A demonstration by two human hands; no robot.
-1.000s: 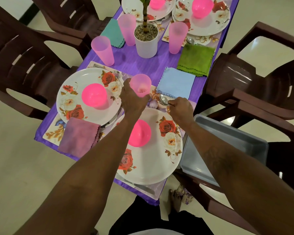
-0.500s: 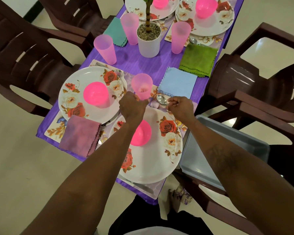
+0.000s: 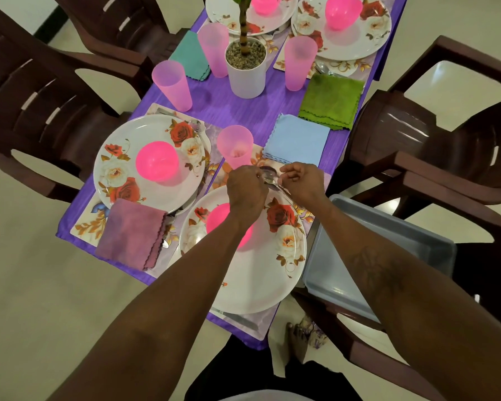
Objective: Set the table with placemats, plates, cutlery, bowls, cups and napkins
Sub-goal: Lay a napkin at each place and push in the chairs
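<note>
Just beyond the near floral plate (image 3: pixel 252 287), a metal spoon (image 3: pixel 269 175) lies between my two hands. My right hand (image 3: pixel 302 183) pinches its handle side. My left hand (image 3: pixel 247 190) has curled fingers at the spoon's bowl. The near plate carries a pink bowl (image 3: pixel 219 219), partly hidden by my left wrist. A pink cup (image 3: pixel 235 146) stands upright just beyond my left hand, apart from it. A blue napkin (image 3: pixel 297 140) lies to the cup's right. A knife (image 3: pixel 237 318) lies on the placemat (image 3: pixel 261 321) at the plate's near edge.
A second set place with plate (image 3: pixel 122 157), pink bowl and mauve napkin (image 3: pixel 130 233) is to the left. A potted plant (image 3: pixel 246 68), more cups, green (image 3: pixel 331 101) and teal napkins and two plates stand farther back. A grey tray (image 3: pixel 388 247) rests on the right chair. Brown chairs surround the purple table.
My left hand let go of the pink cup, drew back and moved right to the spoon. My right hand stayed at the spoon, shifting slightly.
</note>
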